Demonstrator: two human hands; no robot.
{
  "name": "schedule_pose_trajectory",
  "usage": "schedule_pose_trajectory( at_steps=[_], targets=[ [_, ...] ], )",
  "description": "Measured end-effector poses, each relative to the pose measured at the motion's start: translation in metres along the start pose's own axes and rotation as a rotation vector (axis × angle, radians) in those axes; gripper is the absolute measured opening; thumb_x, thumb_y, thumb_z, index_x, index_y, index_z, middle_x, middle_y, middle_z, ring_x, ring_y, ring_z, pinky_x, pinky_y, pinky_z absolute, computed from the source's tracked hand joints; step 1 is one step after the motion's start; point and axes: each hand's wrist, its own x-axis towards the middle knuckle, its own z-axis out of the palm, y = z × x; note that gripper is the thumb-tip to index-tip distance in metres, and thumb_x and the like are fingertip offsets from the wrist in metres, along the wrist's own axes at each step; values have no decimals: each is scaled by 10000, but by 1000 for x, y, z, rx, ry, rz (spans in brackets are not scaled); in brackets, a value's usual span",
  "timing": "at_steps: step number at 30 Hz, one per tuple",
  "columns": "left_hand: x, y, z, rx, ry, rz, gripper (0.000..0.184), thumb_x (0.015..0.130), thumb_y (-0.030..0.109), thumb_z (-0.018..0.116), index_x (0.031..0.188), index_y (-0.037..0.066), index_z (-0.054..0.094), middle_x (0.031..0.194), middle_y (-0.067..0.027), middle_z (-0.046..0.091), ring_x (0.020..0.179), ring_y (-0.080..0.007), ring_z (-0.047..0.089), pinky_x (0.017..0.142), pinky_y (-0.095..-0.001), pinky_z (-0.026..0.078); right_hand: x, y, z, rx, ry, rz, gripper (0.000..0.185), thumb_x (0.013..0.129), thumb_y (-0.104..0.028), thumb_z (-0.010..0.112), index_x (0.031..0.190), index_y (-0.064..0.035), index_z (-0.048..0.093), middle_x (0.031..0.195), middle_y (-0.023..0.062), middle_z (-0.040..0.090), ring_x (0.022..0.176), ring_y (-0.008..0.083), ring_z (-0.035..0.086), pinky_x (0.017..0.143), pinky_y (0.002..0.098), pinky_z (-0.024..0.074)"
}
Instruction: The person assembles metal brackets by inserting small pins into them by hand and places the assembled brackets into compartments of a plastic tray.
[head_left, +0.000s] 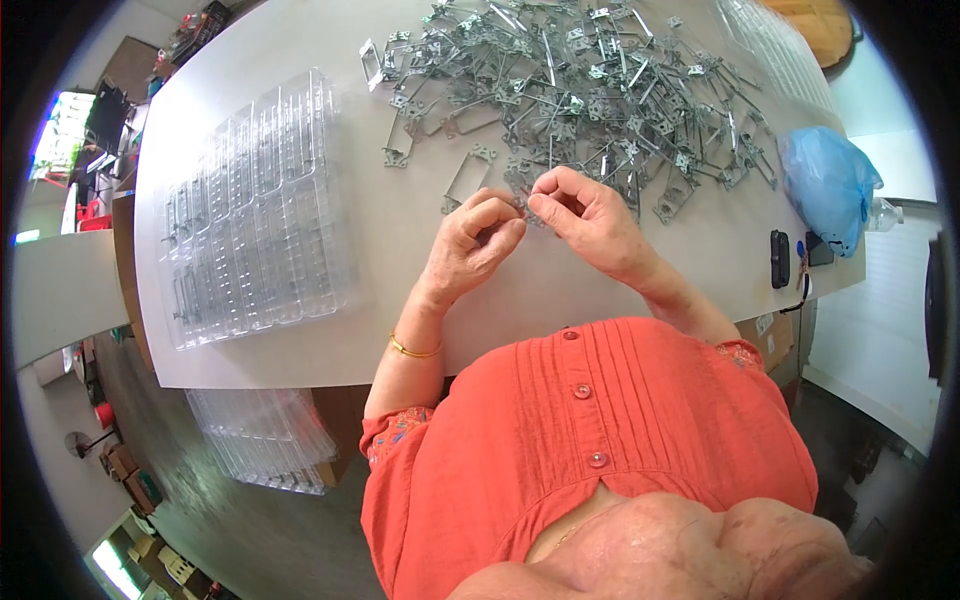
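Observation:
My left hand point(475, 245) and my right hand point(588, 222) meet at the near edge of a heap of metal brackets point(600, 85). Both are closed, fingertips pinched on a small metal bracket point(533, 213) between them, mostly hidden by the fingers. Just beyond my left hand lies a loose rectangular bracket point(468, 178) on the white table point(400, 270). The heap is a tangle of thin, shiny frames and flat plates with holes.
At the left stands a stack of clear plastic trays point(255, 215), metal parts in some pockets. More clear trays point(262, 435) sit below the table edge. To the right are a blue plastic bag point(828, 185), a black case point(780, 259) and further clear trays point(775, 45).

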Motion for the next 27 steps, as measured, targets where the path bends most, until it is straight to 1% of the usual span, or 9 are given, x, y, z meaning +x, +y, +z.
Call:
schedule_pose_trajectory(
  at_steps=[2, 5, 8, 13, 16, 17, 20, 21, 27],
  targets=[
    [1, -2, 0, 32, -9, 34, 120, 960, 96, 718, 906, 4, 663, 994, -41, 639, 771, -110, 524, 666, -267, 428, -1, -3, -1, -256, 78, -136, 132, 1031, -183, 642, 1034, -51, 659, 894, -23, 588, 732, 47, 540, 638, 240, 460],
    [1, -2, 1, 18, -26, 69, 130, 958, 100, 727, 899, 2, 666, 997, -49, 649, 780, -116, 534, 674, -270, 437, 2, 6, 2, -144, 158, -230, 115, 1014, -161, 665, 996, -48, 656, 903, -12, 554, 712, 49, 499, 628, 246, 438],
    [2, 0, 2, -67, -46, 81, 125, 959, 90, 721, 893, -1, 668, 1006, -58, 663, 794, -126, 551, 694, -273, 451, -1, -2, 4, 77, 141, -87, 104, 1008, -149, 673, 988, -48, 655, 888, -14, 544, 706, 49, 481, 621, 254, 424],
    [-3, 8, -1, 7, -205, 73, 127, 969, 85, 702, 887, -6, 669, 1009, -68, 676, 841, -136, 585, 735, -275, 474, 3, 0, 0, -19, 189, -129, 112, 1027, -163, 654, 1009, -52, 646, 872, -17, 565, 700, 43, 483, 608, 243, 425],
    [0, 9, 1, -80, -162, 22, 159, 984, 88, 683, 863, -14, 661, 1020, -68, 679, 823, -141, 590, 761, -288, 483, 2, -7, -7, 162, 212, -116, 118, 1051, -179, 624, 1030, -62, 629, 839, -15, 592, 670, 32, 493, 585, 220, 425],
    [0, 2, 0, -188, -80, 6, 193, 1020, 109, 637, 870, -12, 642, 962, -68, 670, 729, -121, 561, 806, -308, 499, 2, -12, -7, 272, 212, -102, 120, 1058, -184, 613, 1036, -66, 624, 826, -13, 601, 659, 29, 497, 577, 211, 425],
    [-1, -7, -10, -531, 81, -246, 219, 1057, 157, 594, 905, 2, 624, 874, -54, 629, 649, -94, 512, 825, -326, 508, -4, -22, -9, 242, 129, 55, 124, 1074, -194, 587, 1051, -74, 610, 793, -16, 614, 636, 23, 508, 562, 194, 425],
    [0, -7, -11, -589, 69, -184, 239, 1082, 204, 561, 934, 21, 607, 762, -23, 550, 623, -72, 476, 787, -299, 504, -6, -20, -8, 214, 86, 66, 126, 1073, -191, 586, 1044, -70, 608, 783, -27, 599, 655, 20, 507, 574, 197, 424],
    [0, -6, -10, -677, 111, -175, 258, 1089, 225, 555, 923, 34, 606, 757, -31, 545, 635, -72, 489, 541, -191, 378, -9, -11, 6, 159, -3, 109, 124, 1060, -171, 592, 1067, -48, 596, 814, -23, 591, 712, 51, 542, 625, 240, 455]
  ],
)
